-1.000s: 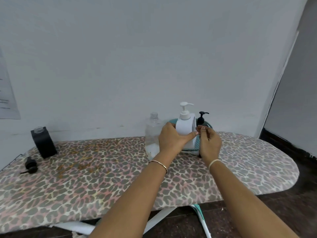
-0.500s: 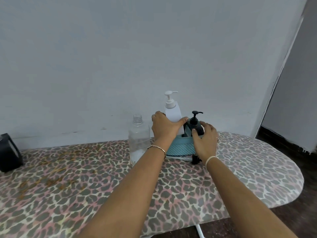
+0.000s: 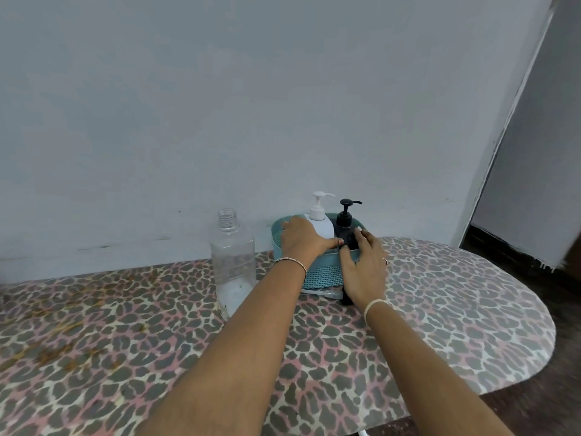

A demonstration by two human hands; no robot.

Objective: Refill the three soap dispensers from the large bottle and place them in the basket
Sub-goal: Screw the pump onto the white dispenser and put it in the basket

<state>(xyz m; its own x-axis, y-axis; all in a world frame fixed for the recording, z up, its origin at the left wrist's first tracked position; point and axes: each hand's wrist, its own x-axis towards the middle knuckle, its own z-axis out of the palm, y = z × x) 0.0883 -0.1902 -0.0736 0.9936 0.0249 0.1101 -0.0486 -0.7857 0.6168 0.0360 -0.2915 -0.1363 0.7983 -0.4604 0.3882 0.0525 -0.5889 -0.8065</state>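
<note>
Dispensers update: a second back the white dispenser (image 3: 323,226) was up in the left hand (image 3: 301,239), in front of the basket (image 3: 323,275). Now it's down inside, standing upright shoulder to shoulder with the black dispenser (image 3: 345,226). By my count that's two of three home. The third, a squat black one seen far off to the left a second ago with its pump lying beside it, has slid out of view as the head turned. So there's likely one refill still to go.

Nearest us, both forearms reach out over the leopard-print ironing board (image 3: 440,309). The right hand (image 3: 364,269) is loose, fingers nearly straight. It's laid against the basket's near wall with the tips up on the black dispenser's body: steadying, not clutching. A small dark object (image 3: 346,299) pokes out beneath its heel; can't tell what it is. Just beyond, the left hand wraps the foot of the white dispenser. Its thumb runs across the front toward the right thumb, and its fingers curl off behind toward the far rim.

Left of the left hand, apart from the basket, stands the large bottle (image 3: 234,262), uncapped and clear, with only a little left in the bottom. Behind everything is a bare wall (image 3: 283,105).
</note>
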